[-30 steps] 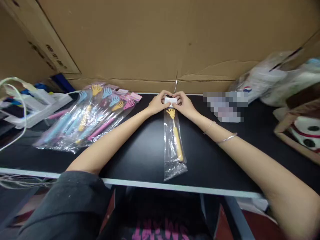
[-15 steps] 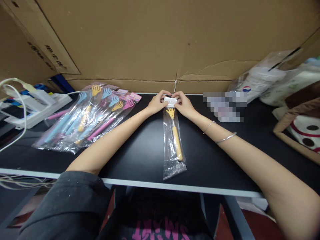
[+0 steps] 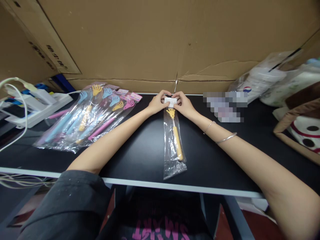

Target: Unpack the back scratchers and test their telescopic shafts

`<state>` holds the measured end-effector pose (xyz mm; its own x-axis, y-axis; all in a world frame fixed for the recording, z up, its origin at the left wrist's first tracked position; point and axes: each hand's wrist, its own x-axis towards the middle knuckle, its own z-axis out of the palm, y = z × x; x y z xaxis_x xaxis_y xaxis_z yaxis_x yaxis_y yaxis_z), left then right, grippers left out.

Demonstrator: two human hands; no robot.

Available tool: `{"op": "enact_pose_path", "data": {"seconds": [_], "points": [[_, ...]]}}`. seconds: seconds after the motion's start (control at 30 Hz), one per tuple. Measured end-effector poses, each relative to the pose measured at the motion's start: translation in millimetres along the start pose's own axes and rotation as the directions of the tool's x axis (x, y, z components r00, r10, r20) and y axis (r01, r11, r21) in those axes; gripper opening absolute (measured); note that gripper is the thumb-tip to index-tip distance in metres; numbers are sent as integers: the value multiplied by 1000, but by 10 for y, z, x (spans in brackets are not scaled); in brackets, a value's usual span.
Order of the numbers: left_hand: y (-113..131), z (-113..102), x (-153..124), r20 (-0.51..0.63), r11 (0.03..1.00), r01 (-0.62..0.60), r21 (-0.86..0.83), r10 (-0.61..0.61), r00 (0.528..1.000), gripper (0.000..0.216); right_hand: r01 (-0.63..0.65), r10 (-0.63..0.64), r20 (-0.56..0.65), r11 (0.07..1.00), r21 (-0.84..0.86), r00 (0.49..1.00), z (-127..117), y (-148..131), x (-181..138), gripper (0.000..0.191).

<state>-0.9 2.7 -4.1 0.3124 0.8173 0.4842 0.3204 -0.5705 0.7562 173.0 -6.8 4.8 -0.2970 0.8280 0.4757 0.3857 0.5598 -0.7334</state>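
Note:
Both hands grip a small white card (image 3: 170,101) at the top of a clear plastic bag (image 3: 170,163). My left hand (image 3: 158,102) pinches the card's left edge between thumb and fingers. On the opposite edge, my right hand (image 3: 185,103) does the same. Inside the bag lies a yellow back scratcher (image 3: 177,141), its claw end just below the card and its handle toward me. The bag rests on the black desk (image 3: 135,150). Print on the card is too small to read.
Several bagged back scratchers (image 3: 87,116) in blue, yellow and pink lie piled at the left. A white power strip (image 3: 37,108) with cables is beyond them. At the right are a lidded cup (image 3: 262,80) in plastic and a brown-handled bag (image 3: 300,123). Cardboard (image 3: 160,43) walls the back.
Almost nothing differs. The white card seems slightly shifted between my fingers, while the bagged back scratcher and both arms stay in place.

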Motion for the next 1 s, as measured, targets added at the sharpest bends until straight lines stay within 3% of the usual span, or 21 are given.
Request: {"op": "enact_pose_path", "data": {"seconds": [0.43,1.0], "points": [[39,-15,-18,34,998,-6,60,4,999,39,-1,1,-3,999,-32,1000,-11,-94,-24,28],[37,-15,12,1,1000,8,-4,-8,1000,34,10,-9,13,998,-55,1000,-16,-76,-26,31]]}}
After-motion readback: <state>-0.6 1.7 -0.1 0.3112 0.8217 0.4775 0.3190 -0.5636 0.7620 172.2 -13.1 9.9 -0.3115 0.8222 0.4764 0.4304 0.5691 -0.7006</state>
